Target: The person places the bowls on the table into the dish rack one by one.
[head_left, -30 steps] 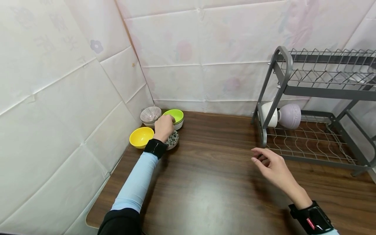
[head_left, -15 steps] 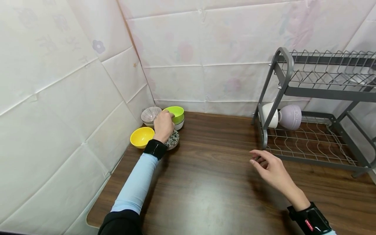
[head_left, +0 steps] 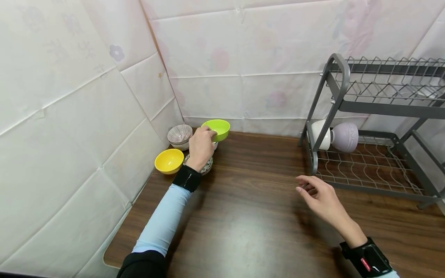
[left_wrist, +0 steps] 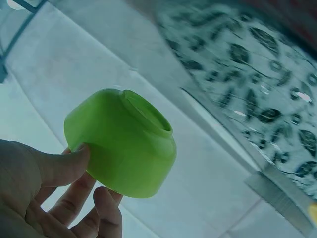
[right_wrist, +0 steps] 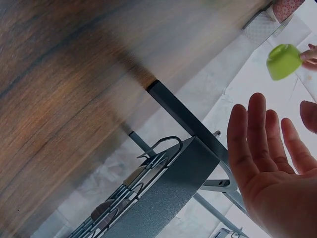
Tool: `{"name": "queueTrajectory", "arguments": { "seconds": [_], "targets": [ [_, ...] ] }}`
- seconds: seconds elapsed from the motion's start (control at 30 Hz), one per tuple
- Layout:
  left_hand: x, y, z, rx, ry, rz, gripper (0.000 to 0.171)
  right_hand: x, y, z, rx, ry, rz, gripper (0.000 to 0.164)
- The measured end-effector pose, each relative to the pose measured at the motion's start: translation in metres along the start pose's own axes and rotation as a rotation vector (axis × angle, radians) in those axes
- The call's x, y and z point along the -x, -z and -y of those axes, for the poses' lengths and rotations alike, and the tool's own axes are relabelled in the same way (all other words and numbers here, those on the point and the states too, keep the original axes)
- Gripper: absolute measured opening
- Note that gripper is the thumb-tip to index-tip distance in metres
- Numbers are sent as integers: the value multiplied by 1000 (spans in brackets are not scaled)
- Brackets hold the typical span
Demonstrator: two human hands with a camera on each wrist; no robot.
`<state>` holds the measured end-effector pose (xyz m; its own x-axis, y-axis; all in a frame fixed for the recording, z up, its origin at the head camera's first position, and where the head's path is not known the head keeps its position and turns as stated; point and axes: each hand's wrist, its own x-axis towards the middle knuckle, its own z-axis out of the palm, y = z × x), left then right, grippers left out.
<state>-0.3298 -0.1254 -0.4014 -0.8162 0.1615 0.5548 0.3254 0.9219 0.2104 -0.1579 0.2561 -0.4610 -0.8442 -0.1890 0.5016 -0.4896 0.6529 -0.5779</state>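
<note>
Below both of your hands is the counter (head_left: 243, 216). The grey dish rack (head_left: 389, 109) stands just beyond your right hand (head_left: 321, 197) and well apart, to the right, from your left hand (head_left: 201, 146). Your right hand is free; its fingers are slightly bent and hold nothing. Your left hand pinches the green bowl (head_left: 219, 126) by its wall, with the thumb on the outside, and so it is the nearer hand. This bowl is in the air, beyond your left fingertips and a little to their right; from your right hand it lies far to the left and farther forward. It is round, so it has no long axis, and its mouth faces upward. The yellow bowl (head_left: 169, 161) is left of your left hand.
</note>
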Motion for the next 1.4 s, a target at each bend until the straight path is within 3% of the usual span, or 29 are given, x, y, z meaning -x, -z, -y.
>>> {"name": "queueTrajectory", "arguments": {
  "seconds": [0.3,0.63,1.07,1.4],
  "targets": [
    [17,7,-36,56,-145,-36,32,-3,-1,-1,7,10,-22,33],
    [42,12,-74,74,-352,-63,28,-12,1,4,35,56,-78,34],
    [73,1,-108,117,-555,42,32,-16,-6,5,27,85,-115,48],
    [88,-1,-129,140,-704,46,31,-14,-11,3,3,119,-64,41]
  ]
}}
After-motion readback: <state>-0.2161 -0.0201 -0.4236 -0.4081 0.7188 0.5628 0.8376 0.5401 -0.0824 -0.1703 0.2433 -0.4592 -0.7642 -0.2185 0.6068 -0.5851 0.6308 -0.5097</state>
